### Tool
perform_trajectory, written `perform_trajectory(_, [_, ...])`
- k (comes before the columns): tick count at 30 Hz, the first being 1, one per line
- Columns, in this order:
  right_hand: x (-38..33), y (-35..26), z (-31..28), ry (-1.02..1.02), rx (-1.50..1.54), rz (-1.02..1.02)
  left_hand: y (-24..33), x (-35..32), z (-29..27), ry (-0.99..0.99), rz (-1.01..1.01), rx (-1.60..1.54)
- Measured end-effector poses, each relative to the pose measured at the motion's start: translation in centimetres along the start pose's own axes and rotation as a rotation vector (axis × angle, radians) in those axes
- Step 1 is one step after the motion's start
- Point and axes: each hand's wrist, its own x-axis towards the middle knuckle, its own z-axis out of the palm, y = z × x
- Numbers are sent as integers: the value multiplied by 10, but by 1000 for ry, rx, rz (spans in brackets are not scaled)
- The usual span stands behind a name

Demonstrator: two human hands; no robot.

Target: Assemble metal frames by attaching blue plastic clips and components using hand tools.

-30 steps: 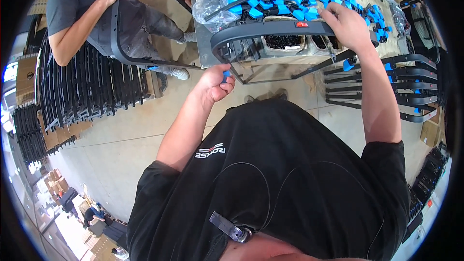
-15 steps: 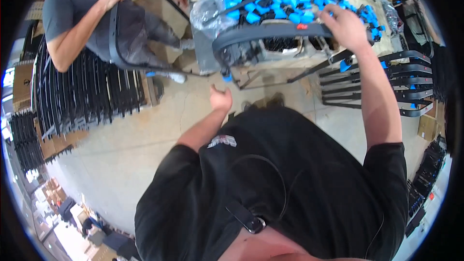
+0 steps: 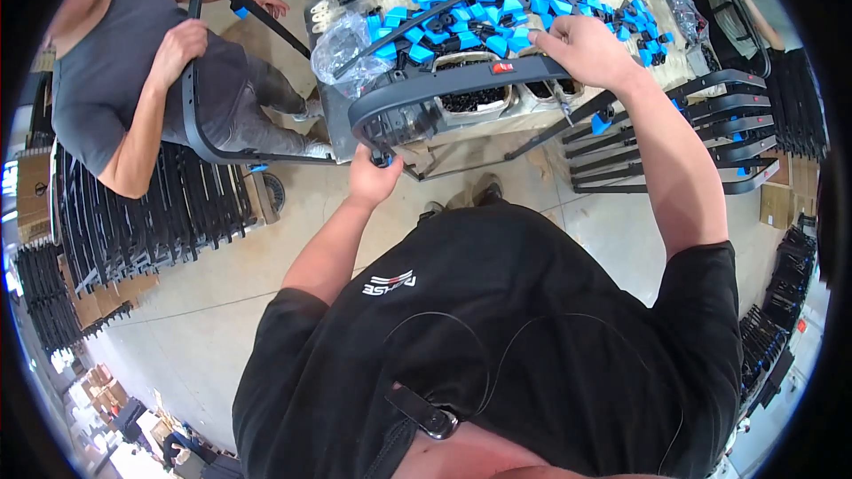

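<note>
A black curved frame bar [image 3: 426, 89] with a small red tag [image 3: 503, 68] lies across the near side of the worktable. My right hand [image 3: 590, 53] is bent over its right-hand part, fingers closed at the edge of the blue-and-black pieces. At the bar's lower left bend, my left hand [image 3: 374, 179] is closed round the end, with a bit of blue showing between thumb and fingers. A heap of blue plastic pieces with black parts [image 3: 497, 0] covers the tabletop [image 3: 657, 0]. Clear plastic wrapping [image 3: 342, 44] lies at the table's left side.
At the left, a co-worker [image 3: 133, 62] holds a similar black frame [image 3: 188, 106]. Black frames [image 3: 151, 213] stand in a row below them; more frames [image 3: 710, 133] are stacked at the right. Open bags of small black parts [image 3: 475, 99] sit at the table's near edge. Another person [image 3: 763, 0] stands far right.
My left hand has moved up and left from open air onto the bar's bend. The whole view has shifted, and the co-worker's frame stands more upright.
</note>
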Motion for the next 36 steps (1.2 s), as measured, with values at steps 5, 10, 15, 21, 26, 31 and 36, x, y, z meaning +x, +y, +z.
perform_trajectory(5, [1, 39, -8, 115, 21, -60, 32, 5, 22, -11, -173, -1])
perform_trajectory(10, [1, 40, -2, 204, 80, -87, 4, 0, 31, 13, -215, -4])
perform_trajectory(15, [-55, 56, 11, 900, 361, -788, 17, -5, 29, 13, -331, -86])
perform_trajectory(21, [-31, 128, 114, 508, 119, -299, 29, -8, 33, 84, -317, -20])
perform_trajectory(26, [50, 155, 136, -254, -140, 180, 36, -4, 35, 50, -459, -72])
perform_trajectory(31, [62, 172, 152, -251, -132, 183, 35, -2, 34, 44, -530, -18])
perform_trajectory(36, [-16, 143, 122, 30, 60, 75, 21, -25, 27, 105, -498, -49])
